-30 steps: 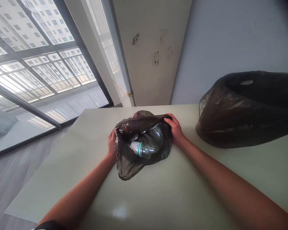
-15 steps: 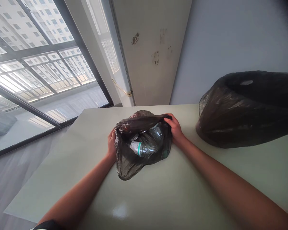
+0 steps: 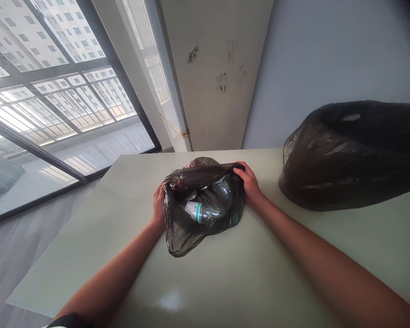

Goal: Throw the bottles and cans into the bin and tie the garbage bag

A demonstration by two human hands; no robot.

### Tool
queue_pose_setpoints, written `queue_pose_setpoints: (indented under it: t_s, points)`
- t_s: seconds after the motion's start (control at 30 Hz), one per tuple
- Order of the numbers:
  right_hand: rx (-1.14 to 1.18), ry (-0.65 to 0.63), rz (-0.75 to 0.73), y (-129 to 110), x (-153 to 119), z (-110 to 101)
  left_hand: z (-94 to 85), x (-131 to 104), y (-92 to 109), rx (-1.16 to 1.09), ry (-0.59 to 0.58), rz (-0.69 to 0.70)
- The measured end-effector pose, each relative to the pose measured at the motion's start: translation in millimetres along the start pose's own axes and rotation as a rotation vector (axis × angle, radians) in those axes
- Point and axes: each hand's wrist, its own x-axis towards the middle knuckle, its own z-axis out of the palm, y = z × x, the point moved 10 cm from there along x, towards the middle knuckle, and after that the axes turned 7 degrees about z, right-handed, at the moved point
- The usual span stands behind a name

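Note:
A black, see-through plastic bag (image 3: 187,239) rests on the table with its mouth spread open toward me. Inside lies a clear plastic bottle (image 3: 210,212) with a white and green label. Behind it another clear, rounded shape (image 3: 225,189) shows, perhaps a second bottle, and a small shiny round piece (image 3: 192,196) is partly covered. My left hand (image 3: 159,203) grips the bag's left edge, its fingertips hidden behind the plastic. On the opposite side my right hand (image 3: 249,181) pinches the upper right corner of the rim between thumb and fingers.
A larger black plastic bag (image 3: 348,173) stands open on the right of the pale green table (image 3: 205,278). A light panel (image 3: 218,109) with brown marks rises behind the table's far edge. Glazed doors (image 3: 64,114) with dark frames are at the left, beyond the grey floor.

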Motion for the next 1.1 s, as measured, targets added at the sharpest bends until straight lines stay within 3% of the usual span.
queue_pose_setpoints:
  t_s: [0.27,0.37,0.47,0.53,0.6,0.63,0.7,0.77,0.9,1.1]
  points:
    - [-0.003,0.006,-0.002,-0.1,1.4,-0.5,3.7,-2.8,9.8,0.028,-0.018,-0.029]
    - [0.007,0.019,0.009,-0.6,1.0,-0.4,-5.9,-7.5,30.1,0.111,0.046,0.045]
    - [0.027,0.019,0.007,-2.3,-0.5,1.1,-19.4,-22.2,77.9,0.243,0.154,0.279]
    - [0.042,0.016,0.008,-2.8,-1.3,1.8,-22.2,-45.0,125.6,0.345,0.22,0.582]
    - [0.045,0.013,0.016,-2.5,-1.7,2.2,-4.0,-77.4,166.8,0.464,0.137,0.933]
    - [0.041,0.013,0.021,-2.3,-1.7,2.2,14.7,-90.7,175.2,0.529,-0.009,1.042]
    - [0.031,0.016,0.027,-2.2,-1.8,1.9,53.2,-107.7,168.0,0.641,-0.363,1.079]
    - [0.032,0.019,0.028,-2.4,-1.8,2.0,75.9,-112.1,147.8,0.73,-0.569,0.982]
    - [0.024,0.005,0.013,-3.3,-1.7,3.7,91.5,-106.3,116.0,0.845,-0.701,0.832]
    - [0.011,0.005,0.004,-1.7,-0.1,0.7,97.0,-109.6,93.8,0.921,-0.828,0.747]
